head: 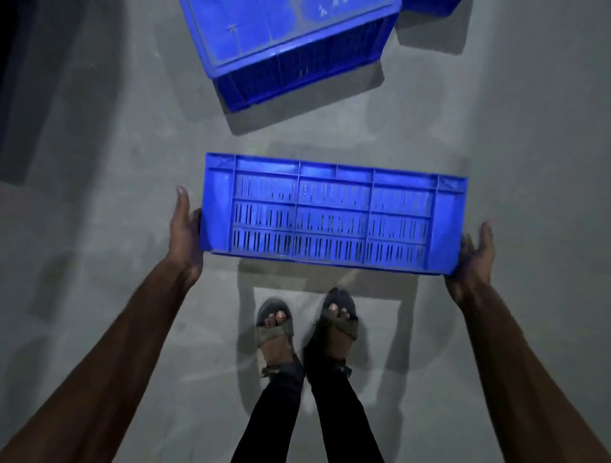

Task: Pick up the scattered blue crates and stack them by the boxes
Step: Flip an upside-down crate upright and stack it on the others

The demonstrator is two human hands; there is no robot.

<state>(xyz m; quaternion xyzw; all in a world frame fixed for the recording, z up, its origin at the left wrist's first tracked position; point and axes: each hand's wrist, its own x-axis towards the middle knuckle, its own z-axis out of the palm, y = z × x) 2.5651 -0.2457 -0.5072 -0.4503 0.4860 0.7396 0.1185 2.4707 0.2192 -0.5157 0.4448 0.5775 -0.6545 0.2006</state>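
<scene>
1 crate point(332, 214), long axis L-R, wall up

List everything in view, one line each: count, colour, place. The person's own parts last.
held crate: one, blue, off the floor between both hands, slotted wall facing the camera
floor crate: one, blue, on the floor ahead, cut off by the top edge
blue thing: one, blue, top edge beyond the floor crate, too little shown to name
floor: one, grey, underneath everything
sandals: two, dark, on the feet below the held crate
left hand: one, holds the held crate's left end
right hand: one, holds its right end
</scene>
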